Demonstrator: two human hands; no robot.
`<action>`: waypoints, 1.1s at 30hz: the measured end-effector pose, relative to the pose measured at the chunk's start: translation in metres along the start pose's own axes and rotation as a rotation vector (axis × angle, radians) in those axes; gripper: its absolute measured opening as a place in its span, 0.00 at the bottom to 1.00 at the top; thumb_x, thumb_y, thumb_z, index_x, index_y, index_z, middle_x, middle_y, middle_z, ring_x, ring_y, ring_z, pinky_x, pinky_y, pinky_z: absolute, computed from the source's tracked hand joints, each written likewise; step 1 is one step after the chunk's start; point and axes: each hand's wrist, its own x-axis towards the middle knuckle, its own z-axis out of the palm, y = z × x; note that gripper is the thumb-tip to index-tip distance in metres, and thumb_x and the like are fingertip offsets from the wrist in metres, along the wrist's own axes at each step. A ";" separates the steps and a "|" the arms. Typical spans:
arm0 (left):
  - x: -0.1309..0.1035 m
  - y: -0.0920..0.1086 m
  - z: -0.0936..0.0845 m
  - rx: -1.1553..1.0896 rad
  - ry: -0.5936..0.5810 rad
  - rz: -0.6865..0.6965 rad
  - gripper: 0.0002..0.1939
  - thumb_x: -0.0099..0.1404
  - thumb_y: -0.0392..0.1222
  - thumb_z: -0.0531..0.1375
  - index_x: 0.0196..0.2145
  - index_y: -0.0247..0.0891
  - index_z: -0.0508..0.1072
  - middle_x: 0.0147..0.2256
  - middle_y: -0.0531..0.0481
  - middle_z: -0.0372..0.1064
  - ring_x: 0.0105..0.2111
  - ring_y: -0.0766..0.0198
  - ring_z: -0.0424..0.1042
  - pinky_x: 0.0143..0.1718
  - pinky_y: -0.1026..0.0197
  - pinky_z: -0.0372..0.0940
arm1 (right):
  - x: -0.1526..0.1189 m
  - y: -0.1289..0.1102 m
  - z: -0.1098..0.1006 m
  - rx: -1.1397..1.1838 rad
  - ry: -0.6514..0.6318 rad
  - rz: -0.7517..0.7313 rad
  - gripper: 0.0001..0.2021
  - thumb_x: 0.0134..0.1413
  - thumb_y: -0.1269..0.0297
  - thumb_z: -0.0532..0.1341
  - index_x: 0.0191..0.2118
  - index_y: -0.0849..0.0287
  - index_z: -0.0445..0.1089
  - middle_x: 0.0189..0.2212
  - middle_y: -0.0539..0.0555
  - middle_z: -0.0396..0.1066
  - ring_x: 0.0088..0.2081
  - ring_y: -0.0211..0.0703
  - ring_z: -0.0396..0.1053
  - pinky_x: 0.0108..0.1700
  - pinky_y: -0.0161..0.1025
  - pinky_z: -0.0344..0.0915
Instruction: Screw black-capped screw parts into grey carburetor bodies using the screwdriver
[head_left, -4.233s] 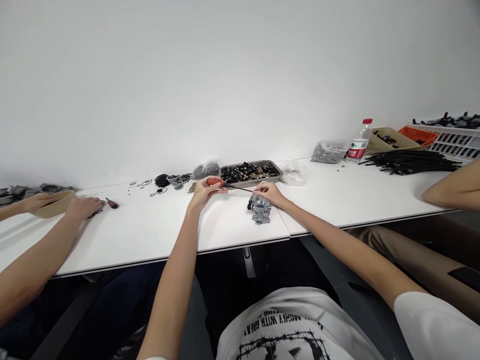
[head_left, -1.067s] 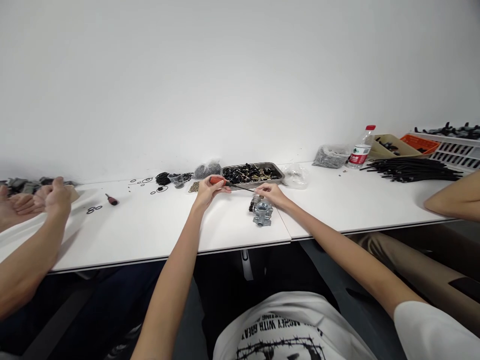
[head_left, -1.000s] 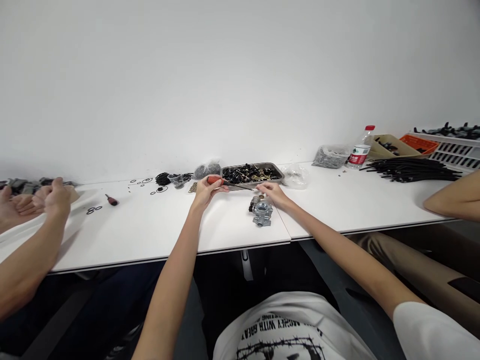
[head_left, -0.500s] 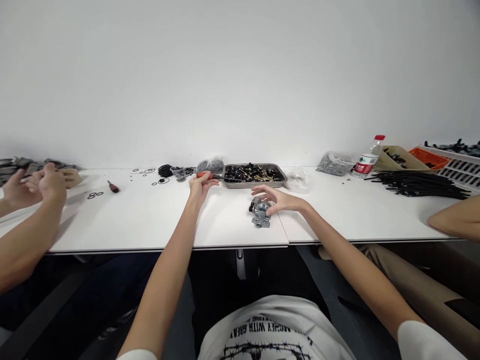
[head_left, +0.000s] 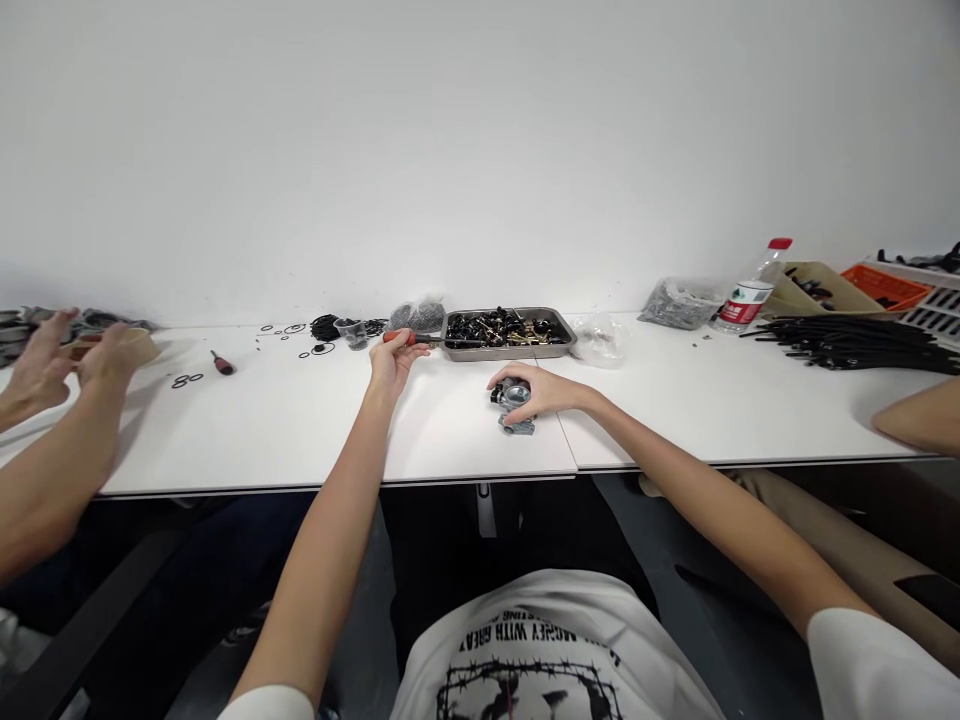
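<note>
Head view: tray (head_left: 504,353) and bag (head_left: 598,341) behind metal casting (head_left: 517,394).

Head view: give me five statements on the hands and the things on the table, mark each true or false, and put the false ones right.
1. The left hand holds a red-handled tool. True.
2. The right hand is inside the metal tray. False: it is in front of the tray, thumb and fingers around a grey metal part.
3. The tray contains black and brass-coloured parts. True.
4. The bottle has a blue cap. False: the cap is red.
5. Black rings lie on the table. True.
</note>
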 end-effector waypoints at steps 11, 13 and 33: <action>0.000 0.002 0.003 -0.063 0.169 -0.099 0.05 0.62 0.30 0.60 0.28 0.30 0.72 0.21 0.49 0.72 0.23 0.64 0.76 0.27 0.64 0.72 | 0.021 0.012 -0.018 0.023 -0.128 0.096 0.35 0.40 0.48 0.74 0.55 0.51 0.65 0.55 0.55 0.60 0.54 0.52 0.64 0.55 0.46 0.65; 0.000 0.005 0.003 -0.080 0.194 -0.103 0.06 0.62 0.28 0.57 0.28 0.30 0.72 0.21 0.49 0.72 0.22 0.65 0.75 0.26 0.65 0.72 | 0.026 0.015 -0.021 0.043 -0.144 0.101 0.35 0.41 0.48 0.74 0.54 0.50 0.65 0.55 0.55 0.59 0.54 0.51 0.64 0.56 0.46 0.64; 0.053 0.093 0.091 0.254 -0.080 -0.165 0.04 0.57 0.31 0.62 0.28 0.28 0.76 0.21 0.46 0.71 0.16 0.63 0.71 0.15 0.64 0.69 | 0.057 0.042 -0.035 0.126 -0.358 -0.039 0.27 0.50 0.57 0.70 0.55 0.47 0.66 0.56 0.54 0.56 0.53 0.48 0.64 0.55 0.46 0.63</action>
